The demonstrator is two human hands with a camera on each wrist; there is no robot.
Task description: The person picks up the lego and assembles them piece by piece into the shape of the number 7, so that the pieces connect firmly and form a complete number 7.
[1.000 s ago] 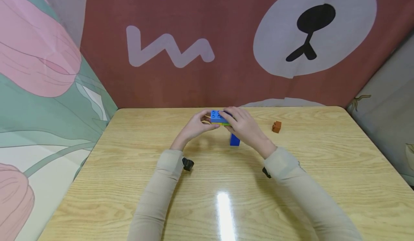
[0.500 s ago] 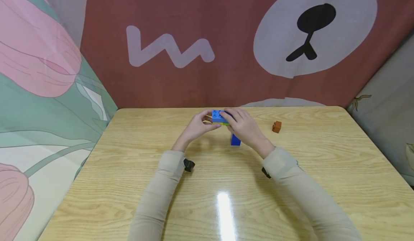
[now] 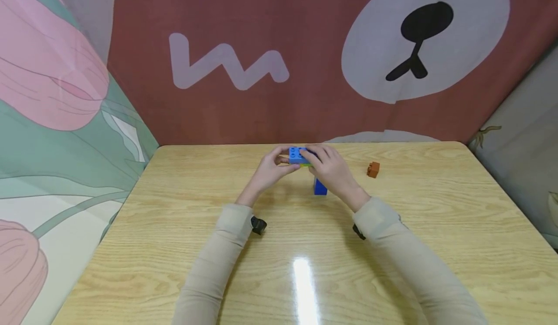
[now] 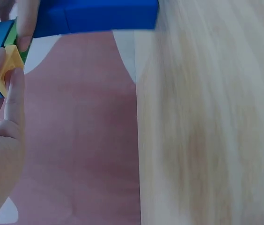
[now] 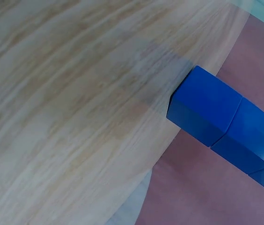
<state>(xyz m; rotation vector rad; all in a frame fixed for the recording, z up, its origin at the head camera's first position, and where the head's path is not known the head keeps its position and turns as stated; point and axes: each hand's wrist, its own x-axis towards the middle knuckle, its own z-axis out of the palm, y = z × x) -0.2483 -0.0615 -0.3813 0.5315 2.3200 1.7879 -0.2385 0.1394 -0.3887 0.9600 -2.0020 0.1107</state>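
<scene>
In the head view a light blue brick with studs on top (image 3: 296, 158) is between my two hands, above a dark blue column of bricks (image 3: 320, 187). My left hand (image 3: 273, 169) pinches its left end, thumb in front. Over the right end curl the fingers of my right hand (image 3: 334, 171), hiding part of it. Beneath the light blue brick, the left wrist view has a yellow-orange brick (image 4: 13, 58) between left fingers and a green brick (image 4: 11, 35) beside it. The column stands upright on the table; its upper part is behind my right hand.
A small brown-orange brick (image 3: 373, 169) lies on the wooden table (image 3: 279, 247) to the right of my right hand. Behind the table's far edge hangs a reddish cloth (image 3: 244, 116) with a cartoon face. Black wrist cameras (image 3: 259, 225) sit under the cuffs.
My left hand and the held bricks have shifted slightly right in the head view. My right hand keeps its hold on the bricks. The brown-orange brick stays put.
</scene>
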